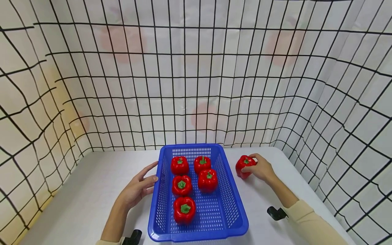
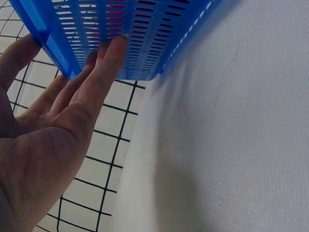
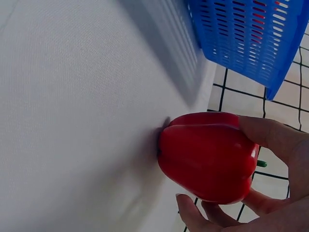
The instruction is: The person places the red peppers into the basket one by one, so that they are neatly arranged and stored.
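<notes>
My right hand (image 1: 260, 167) holds a red bell pepper (image 3: 207, 157) between thumb and fingers, to the right of a blue basket (image 1: 200, 235). In the right wrist view the pepper lies sideways to the camera, its base close to the white table and its green stem towards the palm. My left hand (image 1: 137, 190) rests against the basket's left side. Its thumb touches the rim, and the straight fingers (image 2: 99, 77) lie along the slotted outer wall. Inside the basket are several more red bell peppers (image 1: 184, 210), stems up, in a left column and at upper right.
A white-covered table (image 1: 92, 190) carries the basket. Black wire mesh (image 1: 191, 85) stands at the back and along both sides, with white sheeting behind it. The basket's front right part shows bare slotted floor (image 1: 211, 212).
</notes>
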### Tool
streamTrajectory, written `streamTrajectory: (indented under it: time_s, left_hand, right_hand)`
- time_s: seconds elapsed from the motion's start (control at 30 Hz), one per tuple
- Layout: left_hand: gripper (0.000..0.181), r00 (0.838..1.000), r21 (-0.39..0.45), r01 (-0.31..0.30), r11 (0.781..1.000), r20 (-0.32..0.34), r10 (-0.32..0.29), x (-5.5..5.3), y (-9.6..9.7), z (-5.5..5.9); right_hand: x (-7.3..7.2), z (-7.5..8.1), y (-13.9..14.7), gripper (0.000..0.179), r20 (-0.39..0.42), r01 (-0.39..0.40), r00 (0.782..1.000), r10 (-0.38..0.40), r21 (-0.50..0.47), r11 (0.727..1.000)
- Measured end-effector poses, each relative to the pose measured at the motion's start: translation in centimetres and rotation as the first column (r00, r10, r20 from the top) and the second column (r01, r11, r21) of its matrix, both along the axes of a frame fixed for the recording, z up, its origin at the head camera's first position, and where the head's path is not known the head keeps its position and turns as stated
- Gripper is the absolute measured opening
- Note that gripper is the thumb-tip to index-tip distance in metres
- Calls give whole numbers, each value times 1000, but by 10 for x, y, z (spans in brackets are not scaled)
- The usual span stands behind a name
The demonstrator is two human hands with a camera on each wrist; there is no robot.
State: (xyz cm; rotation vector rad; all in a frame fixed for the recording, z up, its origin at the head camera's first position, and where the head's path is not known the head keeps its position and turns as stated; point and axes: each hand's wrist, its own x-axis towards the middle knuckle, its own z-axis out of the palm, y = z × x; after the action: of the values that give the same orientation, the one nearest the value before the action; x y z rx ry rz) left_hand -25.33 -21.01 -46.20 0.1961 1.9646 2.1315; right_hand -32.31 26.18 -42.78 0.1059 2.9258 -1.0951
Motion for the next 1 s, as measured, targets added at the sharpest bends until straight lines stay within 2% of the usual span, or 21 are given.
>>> streamTrajectory:
  time_s: [0.13, 0.53, 1.0]
  left_hand:
    - [73, 1000, -2, 1, 1000, 1, -1, 0, 1, -1]
    - [73, 1000, 3, 2, 1000, 5, -2, 0, 0, 0]
    - [73, 1000, 7, 10, 1000, 2, -10, -2, -1, -2]
  right_hand:
    - [2, 3, 1, 75, -14, -1, 1000, 1, 2, 1000]
    - [4, 29, -1, 81, -61, -34, 998, 32, -18, 999]
    - [17, 76, -23, 82, -130, -133, 983, 130, -15, 991]
